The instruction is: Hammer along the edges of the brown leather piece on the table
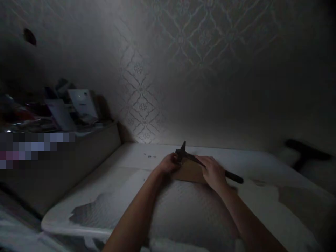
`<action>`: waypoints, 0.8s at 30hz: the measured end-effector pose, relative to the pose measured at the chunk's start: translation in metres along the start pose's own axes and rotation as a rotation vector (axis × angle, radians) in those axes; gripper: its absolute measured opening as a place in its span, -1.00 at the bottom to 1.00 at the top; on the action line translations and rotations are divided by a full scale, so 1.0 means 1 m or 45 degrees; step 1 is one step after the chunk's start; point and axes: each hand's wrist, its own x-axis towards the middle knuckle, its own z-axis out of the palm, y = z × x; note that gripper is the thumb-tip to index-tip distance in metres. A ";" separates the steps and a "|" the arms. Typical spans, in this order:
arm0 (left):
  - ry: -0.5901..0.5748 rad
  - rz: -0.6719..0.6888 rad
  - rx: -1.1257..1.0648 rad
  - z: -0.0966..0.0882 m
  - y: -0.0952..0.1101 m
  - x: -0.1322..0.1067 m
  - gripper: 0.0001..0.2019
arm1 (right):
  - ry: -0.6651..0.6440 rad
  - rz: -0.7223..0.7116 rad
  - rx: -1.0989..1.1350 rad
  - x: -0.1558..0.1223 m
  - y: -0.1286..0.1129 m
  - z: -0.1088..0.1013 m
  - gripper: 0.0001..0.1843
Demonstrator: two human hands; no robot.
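My right hand [214, 172] is wrapped round the handle of a hammer [181, 152], whose dark end sticks out to the right of my wrist. The hammer's head is over the left part of a flat brown board [189, 173], close to my left fingertips. At the board's left edge, my left hand [169, 163] has its fingers curled and pinched together beneath the hammer head. Whatever is between those fingers is too small and dark to name. The board lies on a white table [123, 154], partly covered by both hands.
Several tiny dark bits [149, 156] lie on the table left of the board. A low cabinet [105, 147] stands to the left, with a white box [83, 103] and clutter on top. Patterned wallpaper [143, 87] rises behind. A blurred dark T-shaped object [306, 154] is at far right.
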 end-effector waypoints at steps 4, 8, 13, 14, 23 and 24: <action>0.039 -0.011 0.054 0.001 0.000 0.000 -0.62 | -0.008 0.014 -0.002 0.000 0.002 0.000 -0.42; 0.038 -0.016 0.098 0.003 0.003 0.000 -0.65 | -0.019 0.014 0.018 -0.001 0.002 0.001 -0.41; 0.080 -0.014 0.210 0.003 0.007 -0.001 -0.66 | -0.005 0.031 0.019 -0.002 0.001 0.001 -0.42; 0.077 -0.019 0.224 0.003 0.007 -0.001 -0.65 | -0.011 0.034 0.015 -0.001 0.001 0.001 -0.42; 0.091 -0.025 0.235 0.004 0.010 -0.004 -0.67 | -0.007 0.033 0.025 -0.001 0.000 0.001 -0.45; 0.104 -0.024 0.239 0.004 0.010 -0.004 -0.66 | -0.012 0.034 0.025 -0.001 0.000 0.001 -0.43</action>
